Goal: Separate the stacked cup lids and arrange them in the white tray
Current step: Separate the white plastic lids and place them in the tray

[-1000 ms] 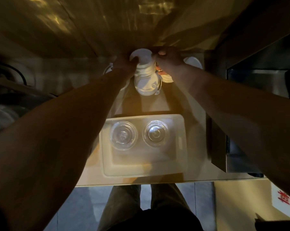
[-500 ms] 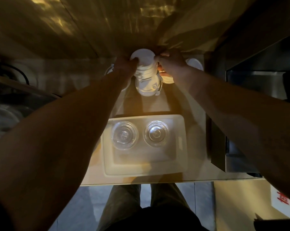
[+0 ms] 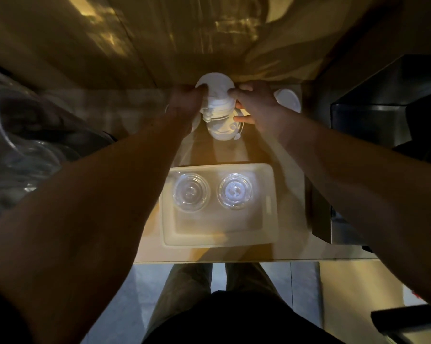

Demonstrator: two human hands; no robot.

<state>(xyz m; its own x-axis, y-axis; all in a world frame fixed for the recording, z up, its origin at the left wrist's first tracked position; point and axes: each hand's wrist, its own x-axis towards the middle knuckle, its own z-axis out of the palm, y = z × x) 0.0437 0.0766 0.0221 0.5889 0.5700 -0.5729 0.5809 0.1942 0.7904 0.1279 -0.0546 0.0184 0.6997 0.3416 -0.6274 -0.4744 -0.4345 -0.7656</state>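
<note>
A stack of white cup lids [image 3: 219, 112] lies tilted at the far end of the counter. My left hand [image 3: 184, 100] grips its left side and my right hand [image 3: 254, 105] grips its right side, fingers curled around the lids. Nearer to me sits the white tray [image 3: 221, 238]. Two clear plastic lids lie side by side in its far half, one on the left [image 3: 190, 192] and one on the right [image 3: 235, 191]. The tray's near half is bare.
Another white lid [image 3: 287, 100] lies right of my right hand. A dark metal appliance [image 3: 373, 135] stands along the counter's right side. Clear plastic wrapping [image 3: 23, 155] fills the left. The counter's front edge [image 3: 234, 261] runs just past the tray.
Both hands stay on the stack. The stack has shifted slightly and my right fingers have spread along its side. The tray and its two clear lids have not moved.
</note>
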